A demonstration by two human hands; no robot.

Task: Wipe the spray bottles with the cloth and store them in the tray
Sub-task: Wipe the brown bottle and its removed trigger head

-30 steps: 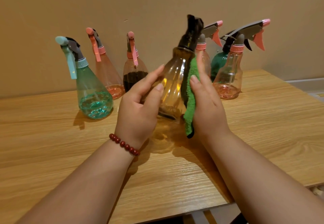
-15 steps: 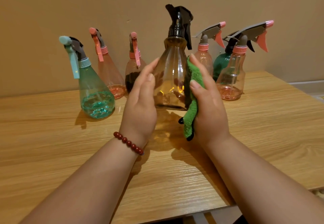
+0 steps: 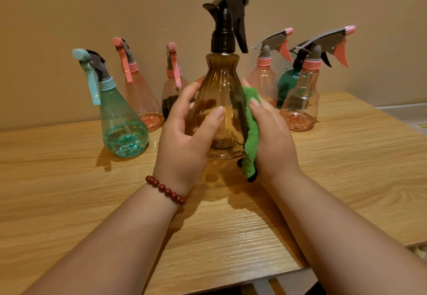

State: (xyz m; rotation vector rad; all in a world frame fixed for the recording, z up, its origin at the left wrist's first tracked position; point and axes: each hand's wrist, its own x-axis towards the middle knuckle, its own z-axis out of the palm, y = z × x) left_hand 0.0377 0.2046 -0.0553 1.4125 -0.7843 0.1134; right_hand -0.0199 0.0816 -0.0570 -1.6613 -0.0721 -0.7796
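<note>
- Dead centre of the table (image 3: 69,202), on my feed: the amber spray bottle (image 3: 221,100) stands upright between both hands, black trigger head on top. Can't tell if its base touches the wood or sits just off it.
- The left hand (image 3: 184,137) is wrapped round the bottle's left side, thumb across the front, with a bead bracelet (image 3: 165,189) on that wrist.
- The right hand (image 3: 275,140) grips the green cloth (image 3: 251,133), pinning it against the bottle's right side. The cloth's lower end hangs past the base.
- Tight spots: a row runs along the wall (image 3: 69,17).
  - On the left are the teal bottle (image 3: 122,124), a pink bottle (image 3: 143,100) and a dark-liquid bottle (image 3: 172,100). The last is just behind the left fingertips.
  - On the right are a second pink bottle (image 3: 265,84), a dark green bottle (image 3: 285,87) and a front pink bottle (image 3: 302,107).
- Room-wise, a broad stretch of tabletop runs from the amber bottle to the near edge, crossed only by the two forearms. The table's right edge shows well past the right-hand bottles.
</note>
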